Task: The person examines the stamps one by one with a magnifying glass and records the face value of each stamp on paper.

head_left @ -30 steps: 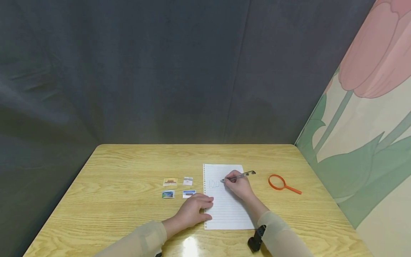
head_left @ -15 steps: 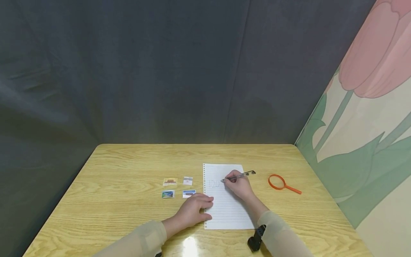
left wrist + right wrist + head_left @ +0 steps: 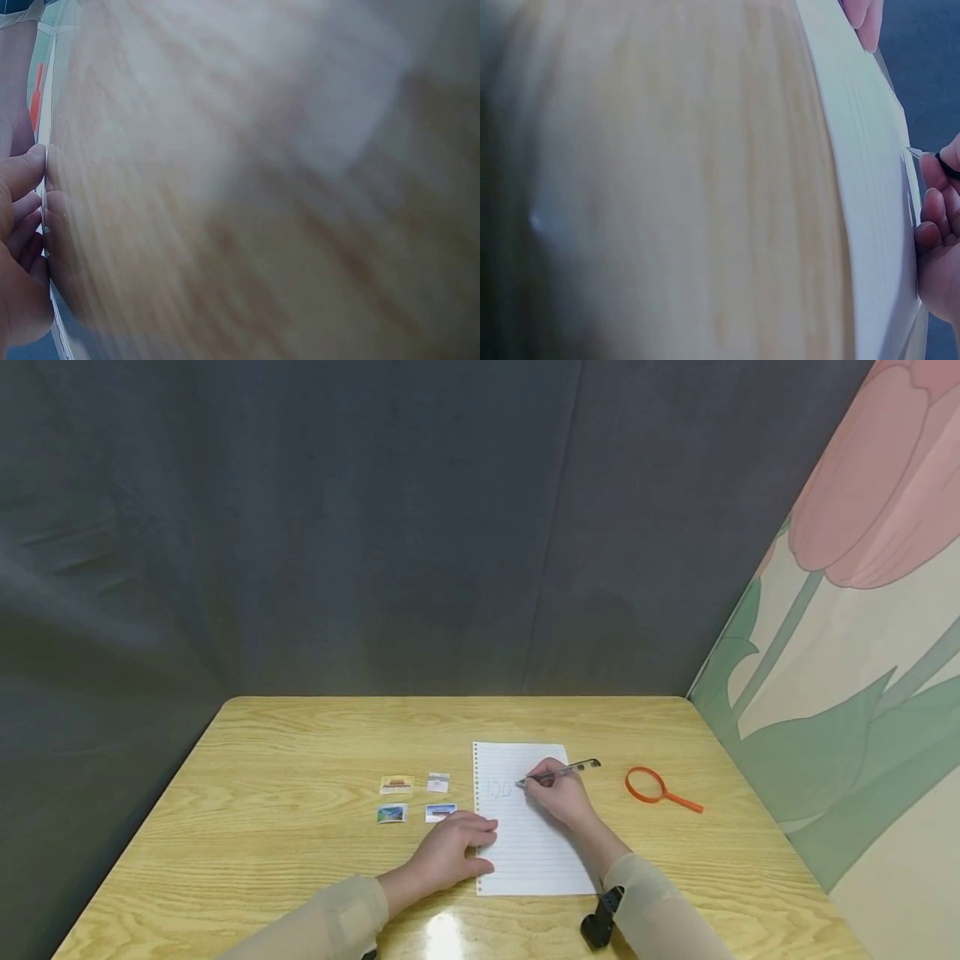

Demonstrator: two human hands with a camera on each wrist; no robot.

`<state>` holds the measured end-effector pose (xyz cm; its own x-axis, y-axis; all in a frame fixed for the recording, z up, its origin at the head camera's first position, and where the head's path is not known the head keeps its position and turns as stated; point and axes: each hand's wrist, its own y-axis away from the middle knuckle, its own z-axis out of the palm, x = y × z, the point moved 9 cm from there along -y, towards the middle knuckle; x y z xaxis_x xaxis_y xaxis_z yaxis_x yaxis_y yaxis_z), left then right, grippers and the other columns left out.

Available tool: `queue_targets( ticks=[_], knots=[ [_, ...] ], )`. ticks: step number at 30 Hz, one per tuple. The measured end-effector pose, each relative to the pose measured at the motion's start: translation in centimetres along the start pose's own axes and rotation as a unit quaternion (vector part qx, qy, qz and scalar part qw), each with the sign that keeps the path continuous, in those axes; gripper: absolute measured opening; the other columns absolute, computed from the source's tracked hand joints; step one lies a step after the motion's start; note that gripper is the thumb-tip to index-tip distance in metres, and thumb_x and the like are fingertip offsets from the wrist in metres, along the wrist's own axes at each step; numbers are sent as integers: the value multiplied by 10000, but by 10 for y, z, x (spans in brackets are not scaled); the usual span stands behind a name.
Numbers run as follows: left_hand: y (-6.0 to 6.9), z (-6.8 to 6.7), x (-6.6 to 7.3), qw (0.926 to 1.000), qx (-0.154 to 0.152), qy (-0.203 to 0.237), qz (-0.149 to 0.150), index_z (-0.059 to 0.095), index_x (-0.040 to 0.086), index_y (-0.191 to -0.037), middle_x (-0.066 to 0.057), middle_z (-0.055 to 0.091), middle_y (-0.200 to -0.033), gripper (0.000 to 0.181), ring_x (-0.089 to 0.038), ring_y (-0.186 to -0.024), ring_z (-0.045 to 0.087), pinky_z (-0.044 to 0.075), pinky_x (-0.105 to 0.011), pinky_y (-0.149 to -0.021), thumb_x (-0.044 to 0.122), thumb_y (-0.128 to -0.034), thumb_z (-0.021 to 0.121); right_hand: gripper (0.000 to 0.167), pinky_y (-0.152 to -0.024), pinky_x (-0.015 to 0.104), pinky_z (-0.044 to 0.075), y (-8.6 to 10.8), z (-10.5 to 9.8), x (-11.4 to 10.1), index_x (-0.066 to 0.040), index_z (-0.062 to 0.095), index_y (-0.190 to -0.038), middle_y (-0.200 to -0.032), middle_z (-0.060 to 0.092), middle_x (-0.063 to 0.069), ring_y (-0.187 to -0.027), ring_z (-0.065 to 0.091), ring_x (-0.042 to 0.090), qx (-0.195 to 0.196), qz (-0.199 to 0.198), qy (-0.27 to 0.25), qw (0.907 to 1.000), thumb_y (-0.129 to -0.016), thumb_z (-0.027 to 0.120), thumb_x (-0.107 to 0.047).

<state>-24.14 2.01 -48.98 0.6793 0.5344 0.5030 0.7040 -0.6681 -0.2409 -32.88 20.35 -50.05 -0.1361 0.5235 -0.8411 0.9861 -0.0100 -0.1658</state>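
A lined sheet of paper (image 3: 528,852) with punched holes down its left side lies on the wooden table (image 3: 262,793). In the head view, my right hand (image 3: 562,795) pinches a pen (image 3: 576,767), its tip at the paper just right of faint handwritten digits that look like "120". The right wrist view shows curled fingers (image 3: 934,225) round the pen by the sheet (image 3: 870,195). My left hand (image 3: 453,850) rests at the sheet's left edge, its fingers extended onto the paper. It partly covers the corner of a small picture stamp (image 3: 440,812).
More small stamps lie left of the paper: a yellowish one (image 3: 397,785), a pale one (image 3: 438,782) and a green-blue one (image 3: 392,813). An orange magnifying glass (image 3: 664,790) lies to the right. A dark curtain (image 3: 450,527) hangs behind the table.
The pen and right hand have shifted very slightly to the right. The left hand, stamps and magnifying glass stay essentially where they were.
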Motion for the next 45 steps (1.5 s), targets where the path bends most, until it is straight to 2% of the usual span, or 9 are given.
queue_targets(
  ticks=[6,14,22,28,36,41,45],
  knots=[
    [0,2,-2,9999,-52,65,-90,718,81,-1201,-38,627,-1326,413,-209,-1226,551,418,-330,-1067,229,-828,811,42,-548,212,437,2,4,-3,-39,671,-844,-697,600,-6,-625,529,145,-86,-27,-12,10000,-819,705,-36],
    [0,1,-1,9999,-26,79,-74,719,80,-1197,-42,630,-1322,409,-213,-1221,555,421,-331,-1066,219,-825,814,56,-574,216,432,1,4,-5,-44,663,-840,-689,586,-25,-630,514,134,-154,-253,111,9995,-814,706,-22],
    [0,-1,-1,9998,-58,109,-138,715,78,-1204,-43,627,-1324,411,-212,-1227,551,424,-337,-1064,221,-830,811,54,-536,212,420,1,-7,2,-29,662,-836,-674,588,-8,-602,509,136,82,-96,82,9999,-804,703,-13],
    [0,0,-2,9998,-78,108,-136,715,81,-1204,-38,626,-1327,411,-209,-1227,550,420,-336,-1068,223,-830,811,69,-533,206,423,1,-3,0,-48,666,-843,-694,594,-4,-612,512,133,-89,-91,-3,9999,-810,715,-13],
    [0,-1,0,9998,-66,74,-156,732,106,-1188,-34,630,-1322,399,-211,-1223,553,419,-331,-1065,230,-818,815,59,-554,215,420,3,1,-3,-70,670,-839,-695,584,-34,-633,503,135,-158,-136,255,9995,-809,712,-41],
    [-1,-1,0,9998,-78,38,-174,734,113,-1182,-31,631,-1321,393,-208,-1222,554,418,-329,-1063,237,-817,814,42,-537,222,402,6,2,-5,-50,669,-815,-668,584,-18,-611,491,140,-310,-183,71,9993,-791,701,-34],
    [-1,0,-1,9998,-76,86,-168,746,114,-1160,-32,632,-1319,364,-207,-1225,554,423,-333,-1062,233,-822,813,40,-540,212,422,5,0,-2,-36,667,-834,-682,590,-8,-612,509,135,-165,-135,-12,9998,-804,693,-37]
  ],
)
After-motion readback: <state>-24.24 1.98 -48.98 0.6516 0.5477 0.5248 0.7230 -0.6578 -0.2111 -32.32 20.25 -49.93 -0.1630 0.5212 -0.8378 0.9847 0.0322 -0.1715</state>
